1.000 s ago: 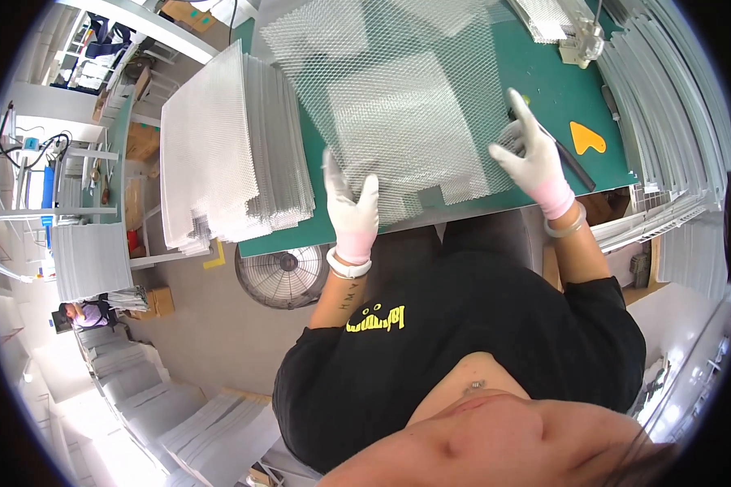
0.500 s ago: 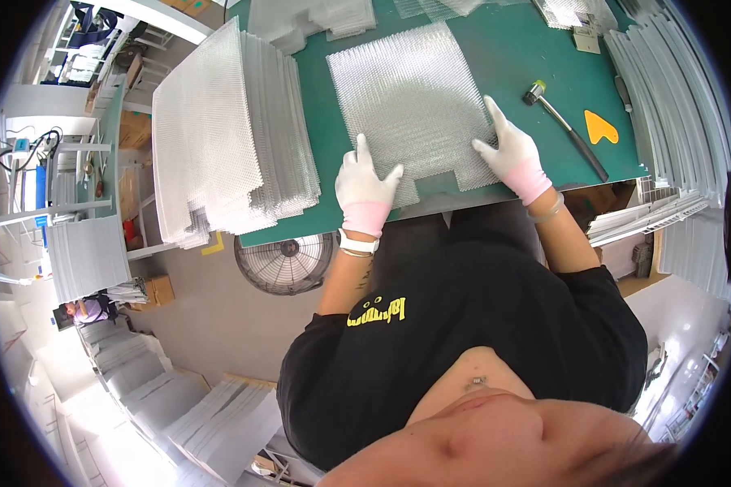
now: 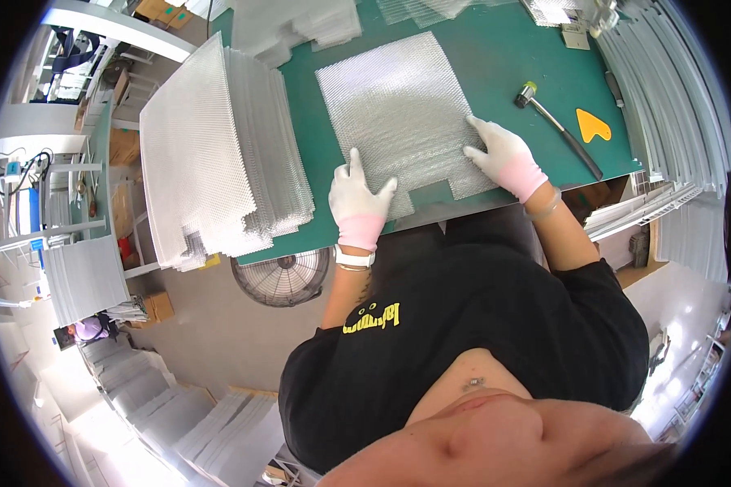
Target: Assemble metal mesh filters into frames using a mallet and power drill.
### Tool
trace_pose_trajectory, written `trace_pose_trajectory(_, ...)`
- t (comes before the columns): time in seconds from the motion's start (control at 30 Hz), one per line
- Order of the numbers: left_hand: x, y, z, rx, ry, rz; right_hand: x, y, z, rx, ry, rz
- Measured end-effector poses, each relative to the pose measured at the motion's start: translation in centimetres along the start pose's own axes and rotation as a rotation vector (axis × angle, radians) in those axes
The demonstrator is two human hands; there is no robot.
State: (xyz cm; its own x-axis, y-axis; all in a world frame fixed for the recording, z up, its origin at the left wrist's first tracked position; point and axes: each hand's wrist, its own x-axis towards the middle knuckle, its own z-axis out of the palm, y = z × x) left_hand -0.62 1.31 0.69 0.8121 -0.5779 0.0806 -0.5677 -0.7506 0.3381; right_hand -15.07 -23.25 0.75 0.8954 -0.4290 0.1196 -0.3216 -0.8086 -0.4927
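A silvery mesh-patterned sheet [image 3: 398, 97] with a notched near edge lies flat on the green tabletop [image 3: 508, 49] before me. Both my hands wear white gloves with pink cuffs. My left hand [image 3: 361, 201] rests at the sheet's lower left edge, index finger stretched along it and thumb spread over the near corner. Across from it, my right hand [image 3: 505, 158] touches the right edge, index finger and thumb apart on the sheet. Neither hand is closed around anything.
A tall stack of similar mesh sheets [image 3: 195, 154] stands left. To the right lie a hammer [image 3: 564, 134] and a yellow scraper-like piece [image 3: 593, 126]. Long pale panels [image 3: 666, 97] are piled along the right end. More sheets [image 3: 333, 24] lie at the back; a floor fan [image 3: 284, 276] stands below.
The whole view has shifted slightly. My right index finger has come down and inward onto the sheet's right edge. My left hand keeps nearly the same place on the sheet.
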Motion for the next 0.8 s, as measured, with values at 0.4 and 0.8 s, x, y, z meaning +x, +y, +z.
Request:
trace_pose_trajectory(0.4, 1.3, 0.1, -2.0, 0.173, -0.250, 0.164, 15.6, 27.5, -10.7, -0.380, 0.492, 0.537)
trace_pose_trajectory(0.8, -10.8, 0.3, -2.4, -0.555, 0.209, 0.491, 11.8, 27.5, -13.4, -0.027, 0.084, 0.553)
